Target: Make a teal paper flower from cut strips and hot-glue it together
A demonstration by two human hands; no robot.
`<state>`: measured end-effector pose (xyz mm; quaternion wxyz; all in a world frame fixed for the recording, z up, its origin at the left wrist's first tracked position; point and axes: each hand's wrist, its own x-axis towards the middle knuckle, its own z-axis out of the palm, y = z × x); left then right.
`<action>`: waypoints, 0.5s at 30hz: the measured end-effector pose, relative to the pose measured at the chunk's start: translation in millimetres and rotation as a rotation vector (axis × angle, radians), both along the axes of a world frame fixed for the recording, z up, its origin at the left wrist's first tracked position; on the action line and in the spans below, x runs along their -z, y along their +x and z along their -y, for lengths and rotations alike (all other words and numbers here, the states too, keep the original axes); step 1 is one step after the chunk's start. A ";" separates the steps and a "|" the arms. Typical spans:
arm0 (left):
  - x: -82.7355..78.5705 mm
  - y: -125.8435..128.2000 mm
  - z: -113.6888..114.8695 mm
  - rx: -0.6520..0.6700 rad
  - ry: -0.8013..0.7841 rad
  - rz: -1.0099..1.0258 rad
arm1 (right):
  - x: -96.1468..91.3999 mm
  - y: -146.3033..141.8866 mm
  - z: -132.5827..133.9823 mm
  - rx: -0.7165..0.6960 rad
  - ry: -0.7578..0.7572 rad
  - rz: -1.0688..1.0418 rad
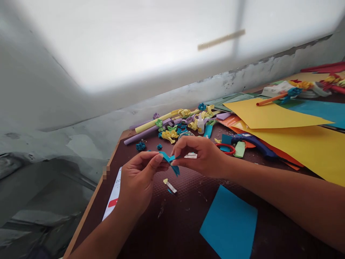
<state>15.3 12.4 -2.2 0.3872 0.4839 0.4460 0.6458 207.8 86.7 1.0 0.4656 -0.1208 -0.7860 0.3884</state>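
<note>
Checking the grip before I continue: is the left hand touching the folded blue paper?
Touching: the head view shows the left hand pinching the folded blue paper between thumb and fingers.

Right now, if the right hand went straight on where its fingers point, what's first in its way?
Beyond the folded blue paper in its grip, the right hand would likely meet the left hand first; depth is unclear.

A phone (115,190) lies on the table (172,226) — farther back, a purple tube (145,134) and an upright white bottle (201,126); two yellow sheets (269,117) overlap at the right.
</note>
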 end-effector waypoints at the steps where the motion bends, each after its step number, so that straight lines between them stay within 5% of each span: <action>1: -1.6 -0.2 -0.2 0.002 0.008 -0.004 | -0.8 1.3 -0.6 -0.003 0.059 0.021; 7: -5.6 1.7 0.9 -0.018 -0.001 -0.029 | -2.2 5.7 -3.3 0.017 0.338 0.058; 15: -8.2 8.7 11.5 -0.295 0.179 -0.422 | -7.6 2.2 3.3 0.207 0.152 0.039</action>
